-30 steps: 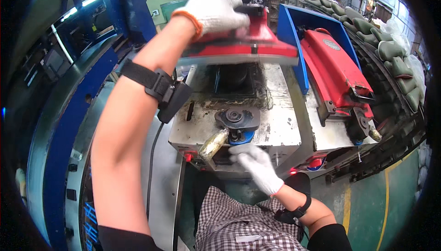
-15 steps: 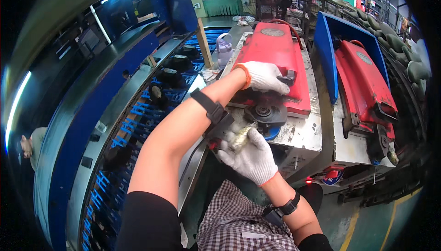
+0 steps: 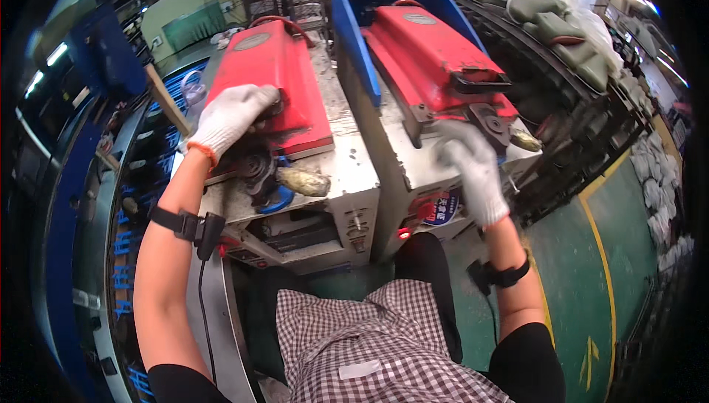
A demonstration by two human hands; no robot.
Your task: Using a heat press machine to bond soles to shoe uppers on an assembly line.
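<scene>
My left hand [image 3: 240, 115], in a white knit glove, is closed round the dark front handle [image 3: 273, 103] of the left red machine cover [image 3: 295, 93]. Below that cover, a yellowish-green wrapped lump [image 3: 304, 181] sticks out beside a round dark fitting [image 3: 255, 167] with a blue base. My right hand [image 3: 473, 167], gloved alike, is at the front of the right machine, close to its black arm-shaped fitting [image 3: 489, 124]. Motion smears its fingers, so their hold is unclear. A similar lump [image 3: 526, 141] shows beyond that fitting.
A blue guard [image 3: 354, 49] stands round the second red cover [image 3: 436, 49], which has its own black handle [image 3: 480, 81]. To the right runs a dark rack topped with green boot-like shapes [image 3: 550, 30]. A lilac bottle [image 3: 193, 91] is at the left.
My view has swung right. My right hand has let go of the wrapped lump, which is now by the left machine's fitting, and has moved to the right machine. My left hand stays on the handle.
</scene>
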